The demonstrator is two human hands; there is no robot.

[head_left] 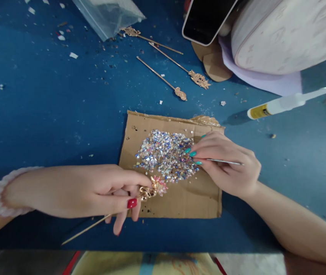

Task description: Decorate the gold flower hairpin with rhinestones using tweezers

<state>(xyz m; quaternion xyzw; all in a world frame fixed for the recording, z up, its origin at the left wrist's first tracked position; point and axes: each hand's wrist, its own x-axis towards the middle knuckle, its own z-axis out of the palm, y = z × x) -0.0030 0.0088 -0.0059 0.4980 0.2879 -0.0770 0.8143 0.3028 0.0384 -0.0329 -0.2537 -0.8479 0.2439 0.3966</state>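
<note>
My left hand, with red nails and a pale bead bracelet, is closed around a gold hairpin. Pink stones cover the hairpin's ornamental head, and its thin stem slants out below the palm to the lower left. In my right hand, with green nails, the fingers pinch a thin silver tool; its tip is hidden, so its exact kind does not show. The right fingertips are at the right edge of a spread of small, shiny, many-coloured stones lying on a cardboard piece.
Several gold hairpins lie beyond the cardboard, beside a clear plastic bag. A phone leans near a large whitish rounded object. At right is a glue bottle with a long nozzle. White scraps dot the blue table.
</note>
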